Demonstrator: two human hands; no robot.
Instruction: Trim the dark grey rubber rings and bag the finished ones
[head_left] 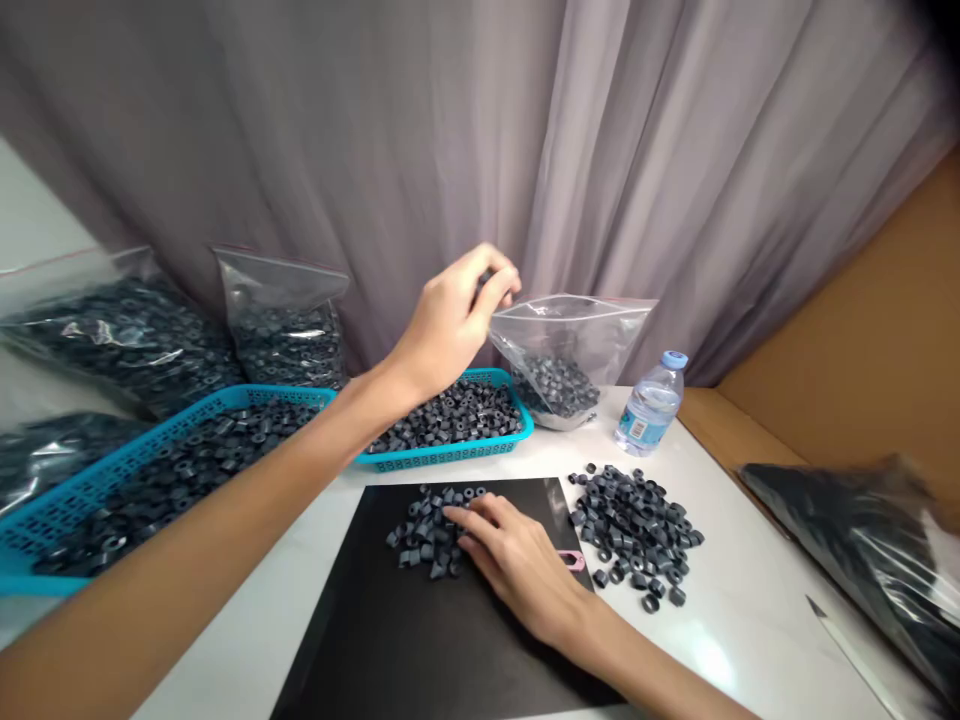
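Pieces of dark grey, short, hollow cylindrical form [427, 532] lie in a loose heap at the 12 o'clock side of the flat black mat [397, 640] before you. Your right hand [517, 560] rests at the heap's 4 o'clock edge, its fingers bent and slightly parted, tips at the pieces; whether they pinch one you cannot tell from here. Your left hand [454, 315] is raised at 12 o'clock from the mat, fingers curled together around a small dark piece [485, 280]; how many it holds is hidden. It hangs just beside the mouth of a clear plastic zip bag [559, 385], which stands at 1 o'clock, part filled with similar pieces.

Below your left hand, a turquoise plastic basket [442, 457] full of pieces sits at 12 o'clock; a second turquoise basket [45, 584], also filled, lies at 10 o'clock, partly behind your forearm. Beyond it, at 10 to 11 o'clock, you have a large filled clear bag [127, 335] and a smaller upright one [289, 340].

At 2 o'clock, another heap of dark grey pieces [637, 530] spreads over the white desk [750, 590], near a pink slotted item [580, 561] at the mat's edge. A clear, blue-capped bottle [651, 405] stands behind that heap.
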